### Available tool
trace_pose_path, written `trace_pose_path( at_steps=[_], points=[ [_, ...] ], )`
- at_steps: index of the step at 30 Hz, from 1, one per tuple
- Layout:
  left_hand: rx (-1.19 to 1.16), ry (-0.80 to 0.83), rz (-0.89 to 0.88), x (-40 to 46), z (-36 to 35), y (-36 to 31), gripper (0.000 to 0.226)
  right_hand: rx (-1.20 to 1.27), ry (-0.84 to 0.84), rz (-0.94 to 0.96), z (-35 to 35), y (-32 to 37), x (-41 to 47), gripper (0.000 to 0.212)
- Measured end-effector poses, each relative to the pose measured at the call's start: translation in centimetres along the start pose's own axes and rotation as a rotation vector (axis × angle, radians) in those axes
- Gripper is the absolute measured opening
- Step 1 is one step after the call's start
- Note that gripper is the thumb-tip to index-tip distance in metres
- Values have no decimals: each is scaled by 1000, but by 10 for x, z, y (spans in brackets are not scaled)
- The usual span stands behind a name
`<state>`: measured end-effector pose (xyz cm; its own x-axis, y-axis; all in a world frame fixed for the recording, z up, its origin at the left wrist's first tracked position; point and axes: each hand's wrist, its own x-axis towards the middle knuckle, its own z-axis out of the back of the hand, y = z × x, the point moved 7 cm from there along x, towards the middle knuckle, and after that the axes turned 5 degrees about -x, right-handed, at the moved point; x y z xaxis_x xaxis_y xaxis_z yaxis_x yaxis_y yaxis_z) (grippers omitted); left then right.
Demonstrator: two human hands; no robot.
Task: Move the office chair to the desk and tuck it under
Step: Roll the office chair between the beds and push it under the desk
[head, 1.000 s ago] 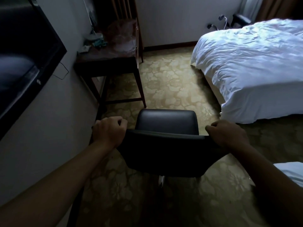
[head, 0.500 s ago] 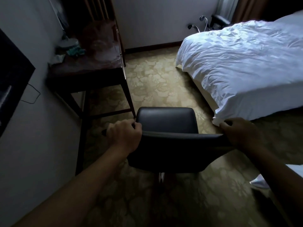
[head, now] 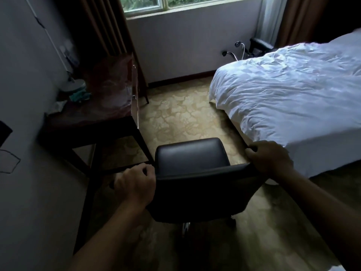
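A black leather office chair [head: 192, 153] stands on the patterned carpet in front of me, its backrest nearest me and its seat pointing away. My left hand [head: 134, 184] grips the left end of the backrest's top edge. My right hand [head: 268, 159] grips the right end. A dark wooden desk [head: 93, 122] stands against the left wall, just ahead and left of the chair. The chair's front left corner is close to the desk's near right leg. Part of a chrome base shows under the backrest.
A bed with a white duvet [head: 289, 102] fills the right side, close to the chair's right. Clutter and a plastic bag [head: 111, 89] lie on the desk. Curtains [head: 109, 26] and a window wall are at the back. Carpet [head: 181, 114] stretches between desk and bed.
The chair has rolled forward toward the desk and window, with both hands still on the backrest. My view has lifted and turned right; the wall television has left the frame.
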<state>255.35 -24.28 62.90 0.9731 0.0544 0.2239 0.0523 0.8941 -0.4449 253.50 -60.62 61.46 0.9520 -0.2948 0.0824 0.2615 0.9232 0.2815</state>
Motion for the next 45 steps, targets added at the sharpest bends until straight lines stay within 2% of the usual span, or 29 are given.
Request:
trace_pose_path(
  at_steps=[8, 12, 17, 19, 25, 32, 35, 41, 45],
  points=[
    [22, -105, 184, 55, -53, -73, 42, 8, 70, 147, 2, -47, 139, 33],
    [102, -79, 223, 85, -86, -111, 44, 36, 28, 198, 11, -67, 207, 35],
    [134, -84, 259, 123, -120, -152, 40, -56, -21, 212, 18, -92, 277, 33],
    [166, -63, 271, 137, -133, -167, 37, -61, -40, 225, 22, -92, 292, 31],
    [206, 55, 309, 183, -170, -201, 39, -141, 12, 452, 8, -61, 320, 26],
    [43, 238, 358, 213, -214, -260, 35, -105, 31, 580, 15, -94, 402, 30],
    [23, 178, 393, 219, -227, -288, 32, -81, -11, 657, 21, -99, 437, 31],
    [73, -57, 436, 212, -235, -343, 33, -14, -53, 907, 24, -113, 465, 33],
    [68, -161, 472, 224, -227, -344, 31, 74, -116, 916, 23, -106, 473, 36]
  ],
)
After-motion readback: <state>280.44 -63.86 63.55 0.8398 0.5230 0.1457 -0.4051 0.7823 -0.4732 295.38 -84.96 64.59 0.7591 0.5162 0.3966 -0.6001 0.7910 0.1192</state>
